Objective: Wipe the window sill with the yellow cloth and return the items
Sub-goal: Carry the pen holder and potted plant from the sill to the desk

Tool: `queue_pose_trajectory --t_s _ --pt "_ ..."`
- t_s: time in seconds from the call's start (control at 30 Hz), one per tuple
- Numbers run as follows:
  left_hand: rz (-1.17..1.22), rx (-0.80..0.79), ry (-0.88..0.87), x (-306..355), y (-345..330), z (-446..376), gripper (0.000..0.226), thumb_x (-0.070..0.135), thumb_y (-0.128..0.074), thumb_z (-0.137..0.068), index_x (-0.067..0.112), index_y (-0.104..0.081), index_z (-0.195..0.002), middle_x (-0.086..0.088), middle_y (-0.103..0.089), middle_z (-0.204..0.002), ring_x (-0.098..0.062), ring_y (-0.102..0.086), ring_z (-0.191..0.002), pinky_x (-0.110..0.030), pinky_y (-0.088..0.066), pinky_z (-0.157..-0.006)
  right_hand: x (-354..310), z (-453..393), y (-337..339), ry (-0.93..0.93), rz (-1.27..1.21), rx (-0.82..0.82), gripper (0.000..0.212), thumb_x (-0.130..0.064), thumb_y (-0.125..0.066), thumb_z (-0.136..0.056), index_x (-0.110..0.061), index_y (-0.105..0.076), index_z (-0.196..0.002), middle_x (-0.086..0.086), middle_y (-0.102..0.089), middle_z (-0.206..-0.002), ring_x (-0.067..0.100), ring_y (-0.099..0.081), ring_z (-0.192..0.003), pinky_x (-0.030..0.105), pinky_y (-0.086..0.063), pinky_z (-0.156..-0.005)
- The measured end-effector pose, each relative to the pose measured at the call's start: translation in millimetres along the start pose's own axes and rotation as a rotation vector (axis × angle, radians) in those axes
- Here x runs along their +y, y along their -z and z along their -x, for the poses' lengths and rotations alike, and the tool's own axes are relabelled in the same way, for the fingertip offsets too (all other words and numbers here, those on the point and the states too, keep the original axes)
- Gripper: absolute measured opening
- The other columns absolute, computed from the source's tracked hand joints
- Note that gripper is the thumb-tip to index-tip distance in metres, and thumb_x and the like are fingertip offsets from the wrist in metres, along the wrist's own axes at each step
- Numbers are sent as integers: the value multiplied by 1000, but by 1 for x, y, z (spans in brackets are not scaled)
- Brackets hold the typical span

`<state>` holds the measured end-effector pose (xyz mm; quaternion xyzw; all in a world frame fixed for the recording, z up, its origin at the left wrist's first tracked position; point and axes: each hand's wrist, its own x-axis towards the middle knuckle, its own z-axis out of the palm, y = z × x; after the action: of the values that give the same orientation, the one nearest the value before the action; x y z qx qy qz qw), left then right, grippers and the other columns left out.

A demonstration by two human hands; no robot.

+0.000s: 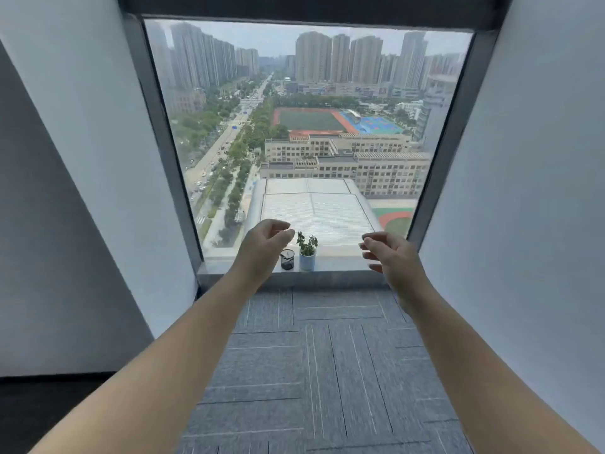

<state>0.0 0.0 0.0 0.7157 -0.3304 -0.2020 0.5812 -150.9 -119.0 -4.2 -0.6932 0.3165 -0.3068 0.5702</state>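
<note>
Both hands are raised toward the window sill (pixel 340 266), loosely open and empty: left hand (pixel 263 245), right hand (pixel 391 257). Small potted plant (pixel 307 253) and dark glass cup (pixel 287 259) stand side by side left of centre on the sill.

The window sill (pixel 340 264) looks like smooth, polished grey stone with a faint sheen. On it a small clear glass cup (pixel 287 259) with a dark base stands beside a smooth, pale glazed plant pot (pixel 307 262). The floor carpet (pixel 327 371) is matt grey ribbed textile tile. The window frame (pixel 163 126) is matt dark metal.
</note>
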Motion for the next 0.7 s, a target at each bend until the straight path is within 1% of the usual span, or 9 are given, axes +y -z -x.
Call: queue_pose_trajectory --t_s 0.07,0.13,0.27,0.33,0.4,0.47,0.53,0.6,0.7 --pt "-15 7 6 -9 -13 -36 18 17 -48 -88 12 -52 -105 -10 -58 -110 -21 -54 -100 -30 -39 -82 7 -40 6 -11 0 7 8 -14 -48 -92 -14 -56 -90 8 -58 -98 19 -53 -92 28 -43 -77" --pt "-24 20 44 -20 -22 -70 14 19 -47 -88 15 -51 -101 -9 -59 -110 -22 -54 -102 -32 -40 -84 15 -79 10 -42 17 -7 8 -14 -48 -93 -13 -56 -92 9 -58 -99 19 -52 -91 29 -43 -77" --pt "-31 46 95 -38 -36 -132 17 18 -47 -89 12 -52 -104 -8 -58 -109 -22 -54 -102 -32 -40 -85 37 -152 5 -77 18 -28 8 -14 -48 -93 -11 -55 -96 8 -58 -99 19 -52 -91 24 -43 -71" --pt "-31 56 118 -51 -38 -164 15 18 -47 -89 13 -52 -103 -7 -58 -108 -21 -54 -101 -31 -40 -84 51 -184 -3 -111 9 -34 7 -15 -48 -93 -15 -55 -90 6 -58 -95 19 -53 -90 24 -42 -69" --pt "-33 61 146 -67 -41 -198 13 18 -48 -88 14 -52 -100 -7 -58 -107 -21 -54 -101 -32 -40 -84 67 -217 -12 -142 1 -41 12 -15 -48 -93 -20 -54 -83 2 -58 -87 19 -53 -88 23 -42 -68" --pt "-37 57 185 -88 -43 -233 13 19 -49 -88 15 -52 -99 -6 -58 -106 -22 -54 -101 -33 -41 -86 82 -253 -22 -170 13 -41 16 -15 -48 -93 -22 -54 -80 -2 -56 -82 19 -52 -86 23 -43 -68" --pt "-50 49 225 -111 -43 -271 13 21 -51 -87 16 -53 -99 -5 -58 -104 -22 -55 -101 -35 -43 -87 100 -292 -34 -202 24 -38 11 -15 -47 -93 -18 -55 -86 -1 -56 -83 18 -51 -85 22 -42 -67" --pt "-60 48 254 -136 -40 -312 11 21 -50 -87 16 -53 -97 -7 -59 -106 -23 -55 -102 -40 -44 -91 119 -334 -48 -234 30 -25 7 -15 -48 -93 -14 -55 -94 2 -56 -88 17 -50 -83 22 -42 -66" --pt "-70 27 311 -173 -35 -375 8 20 -50 -88 18 -53 -95 -6 -58 -104 -25 -55 -104 -42 -44 -93 147 -393 -70 -303 29 14 6 -15 -48 -93 -14 -54 -95 3 -56 -92 18 -51 -85 22 -43 -68"
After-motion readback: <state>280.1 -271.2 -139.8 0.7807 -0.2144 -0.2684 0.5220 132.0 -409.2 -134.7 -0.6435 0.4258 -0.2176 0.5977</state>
